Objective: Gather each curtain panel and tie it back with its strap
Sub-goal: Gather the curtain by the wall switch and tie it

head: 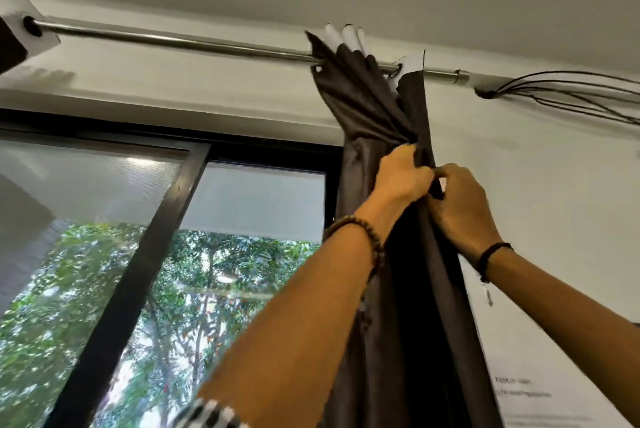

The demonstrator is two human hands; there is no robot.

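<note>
Evidently the gathering step is in hand. At the right edge of the big black-framed window (138, 254), the dark brown fabric curtain panel (367, 109) hangs bunched at the right end of the silver metal rod (173, 41), folds drawn close. The person's left hand (401, 178) clutches those folds high up; the right hand (460, 206), touching it, pinches the panel's outer edge. No strap shows (perhaps lower, out of sight), so next, I'd guess, one hand holds the bundle while the other finds it.
</note>
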